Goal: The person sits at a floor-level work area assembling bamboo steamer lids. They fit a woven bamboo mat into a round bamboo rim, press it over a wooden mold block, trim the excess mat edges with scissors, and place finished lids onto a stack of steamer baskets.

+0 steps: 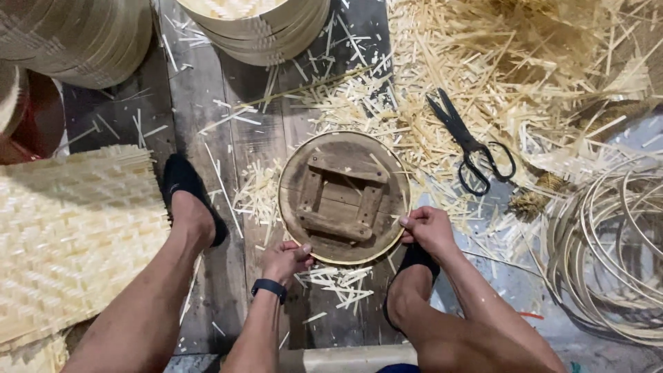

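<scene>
At far left a pale woven mat lies on the plank floor, with a stack of woven baskets above it in the top corner. Just right of the mat, the person's left foot in a black shoe rests on the planks.

A second stack of round baskets sits at top centre. Below it, in the middle of the view, a round wooden disc lies flat on the floor, showing a square frame of four nailed slats and a thin pale rim band around its edge. Short bamboo offcuts are scattered around it.

The left hand, with a black band on the wrist, is curled closed at the disc's near-left edge, thumb and fingers pinching the rim. The right hand is closed on the near-right edge, thumb on top of the rim. The right foot, also in a black shoe, sits just under that hand.

Further right, black scissors lie open on a heap of bamboo shavings. At far right, coiled thin bamboo hoops lie piled on the floor.
</scene>
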